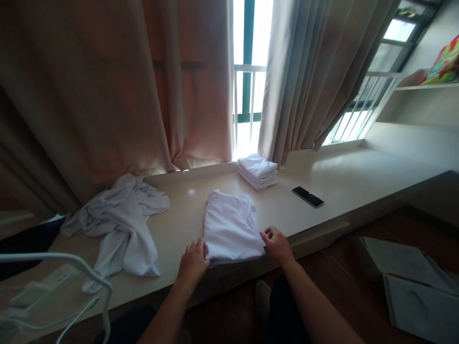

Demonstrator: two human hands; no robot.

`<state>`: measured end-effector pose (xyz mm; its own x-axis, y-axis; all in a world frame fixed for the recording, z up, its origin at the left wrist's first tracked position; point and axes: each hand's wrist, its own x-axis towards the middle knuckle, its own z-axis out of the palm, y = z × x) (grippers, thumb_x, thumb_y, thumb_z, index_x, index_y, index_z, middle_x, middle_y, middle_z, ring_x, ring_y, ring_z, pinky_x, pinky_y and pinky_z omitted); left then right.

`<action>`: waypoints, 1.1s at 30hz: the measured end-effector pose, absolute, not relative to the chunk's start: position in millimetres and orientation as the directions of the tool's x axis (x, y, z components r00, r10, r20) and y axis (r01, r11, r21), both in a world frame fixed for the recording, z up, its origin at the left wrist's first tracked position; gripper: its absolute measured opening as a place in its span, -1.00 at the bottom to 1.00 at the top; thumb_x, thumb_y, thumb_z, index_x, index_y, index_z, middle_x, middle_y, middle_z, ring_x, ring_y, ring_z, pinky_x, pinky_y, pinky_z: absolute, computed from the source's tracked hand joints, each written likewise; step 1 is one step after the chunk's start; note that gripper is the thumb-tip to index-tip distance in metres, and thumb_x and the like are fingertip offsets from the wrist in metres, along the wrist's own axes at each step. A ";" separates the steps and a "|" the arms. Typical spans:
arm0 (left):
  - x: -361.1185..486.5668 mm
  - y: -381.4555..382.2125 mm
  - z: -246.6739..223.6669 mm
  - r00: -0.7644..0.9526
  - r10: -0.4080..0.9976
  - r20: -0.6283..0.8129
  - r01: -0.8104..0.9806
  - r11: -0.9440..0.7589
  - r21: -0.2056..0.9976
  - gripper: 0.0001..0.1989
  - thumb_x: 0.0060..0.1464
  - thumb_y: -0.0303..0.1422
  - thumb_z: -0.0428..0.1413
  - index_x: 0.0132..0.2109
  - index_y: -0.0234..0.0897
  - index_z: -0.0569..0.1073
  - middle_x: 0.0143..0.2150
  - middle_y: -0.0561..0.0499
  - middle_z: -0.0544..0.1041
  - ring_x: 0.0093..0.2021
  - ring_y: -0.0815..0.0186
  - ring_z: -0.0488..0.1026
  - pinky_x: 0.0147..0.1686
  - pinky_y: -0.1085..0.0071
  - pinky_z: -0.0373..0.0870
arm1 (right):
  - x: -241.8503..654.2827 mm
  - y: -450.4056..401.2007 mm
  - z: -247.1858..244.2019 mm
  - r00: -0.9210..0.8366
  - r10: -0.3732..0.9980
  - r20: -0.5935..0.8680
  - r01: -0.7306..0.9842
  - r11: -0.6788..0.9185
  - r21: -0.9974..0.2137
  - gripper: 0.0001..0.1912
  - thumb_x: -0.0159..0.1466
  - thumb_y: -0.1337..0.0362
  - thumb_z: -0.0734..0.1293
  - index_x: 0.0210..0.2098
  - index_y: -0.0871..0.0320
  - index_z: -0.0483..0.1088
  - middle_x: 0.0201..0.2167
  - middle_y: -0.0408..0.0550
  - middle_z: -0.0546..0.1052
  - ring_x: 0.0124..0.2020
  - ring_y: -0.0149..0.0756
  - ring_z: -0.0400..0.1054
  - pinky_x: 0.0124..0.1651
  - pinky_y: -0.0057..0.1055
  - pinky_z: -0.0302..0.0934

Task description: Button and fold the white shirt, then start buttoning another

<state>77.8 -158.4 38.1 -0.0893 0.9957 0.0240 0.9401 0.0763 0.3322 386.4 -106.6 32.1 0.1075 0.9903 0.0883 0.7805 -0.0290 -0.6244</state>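
Observation:
A folded white cloth (231,227) lies on the pale ledge (182,210), its near edge at the ledge's front. At its near left corner, my left hand (194,258) is closed on the fabric. My right hand (277,242) pinches the near right corner, thumb and fingers together. Behind the cloth, a little to the right, sits a neat stack of folded white cloths (257,171). Crumpled white fabric (125,224) is heaped at the left.
A black phone (307,196) lies on the ledge at the right. A power strip (53,284) and white cable (77,260) occupy the near left. Curtains (201,86) hang behind the ledge. An open box (412,277) stands on the floor at the right.

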 end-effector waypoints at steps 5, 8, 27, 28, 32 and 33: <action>75.9 -147.1 31.7 -0.080 0.992 -0.092 0.924 0.109 0.367 -0.71 -0.13 -0.59 0.04 -0.23 -0.21 0.23 -0.19 0.01 0.41 -0.15 0.28 0.34 -0.19 0.44 0.18 | 357.5 -66.1 35.0 0.077 0.985 0.156 0.791 0.035 -0.611 -0.65 0.32 0.05 0.15 -0.28 0.14 0.45 -0.26 0.01 0.51 -0.24 -0.27 0.37 -0.14 -0.44 0.15; 76.9 -143.5 26.0 -0.070 0.988 -0.140 0.904 0.122 0.411 -0.69 -0.15 -0.64 0.00 -0.25 -0.21 0.22 -0.23 0.02 0.42 -0.20 0.31 0.34 -0.24 0.46 0.15 | 345.5 -42.6 29.5 0.102 0.994 0.049 0.839 -0.059 -0.542 -0.63 0.29 0.01 0.20 -0.29 0.16 0.47 -0.24 0.05 0.53 -0.21 -0.24 0.38 -0.16 -0.42 0.14; 77.9 -129.5 17.7 -0.030 0.993 -0.113 0.902 0.076 0.424 -0.68 -0.22 -0.60 -0.03 -0.25 -0.19 0.24 -0.24 0.01 0.40 -0.18 0.24 0.29 -0.19 0.39 0.12 | 380.0 32.6 14.4 0.039 0.984 -0.175 0.864 -0.121 -0.489 -0.55 0.26 -0.09 0.18 -0.39 0.15 0.43 -0.40 0.04 0.52 -0.35 -0.24 0.39 -0.32 -0.40 0.09; 78.8 -129.5 18.0 -0.031 0.993 -0.111 0.904 0.075 0.421 -0.68 -0.21 -0.60 -0.03 -0.25 -0.19 0.24 -0.24 0.01 0.40 -0.18 0.24 0.29 -0.19 0.39 0.12 | 377.9 31.1 15.1 0.042 0.985 -0.169 0.867 -0.120 -0.484 -0.53 0.28 -0.11 0.15 -0.39 0.15 0.42 -0.40 0.05 0.51 -0.34 -0.22 0.39 -0.31 -0.39 0.09; 80.6 -130.1 22.3 -0.017 0.994 -0.104 0.906 0.060 0.420 -0.70 -0.19 -0.59 -0.01 -0.25 -0.19 0.24 -0.24 0.02 0.40 -0.18 0.24 0.29 -0.19 0.39 0.14 | 363.6 19.0 24.5 0.109 0.994 -0.011 0.889 -0.102 -0.447 -0.53 0.24 -0.13 0.22 -0.16 0.14 0.39 -0.21 0.10 0.49 -0.20 -0.11 0.38 -0.20 -0.29 0.16; 80.4 -130.2 24.0 -0.009 0.994 -0.105 0.903 0.053 0.426 -0.71 -0.17 -0.58 0.00 -0.25 -0.19 0.24 -0.24 0.03 0.40 -0.17 0.24 0.29 -0.19 0.39 0.15 | 358.6 14.9 28.1 0.131 0.989 0.068 0.893 -0.087 -0.441 -0.52 0.23 -0.11 0.25 -0.07 0.14 0.35 -0.15 0.11 0.46 -0.14 -0.08 0.37 -0.16 -0.26 0.17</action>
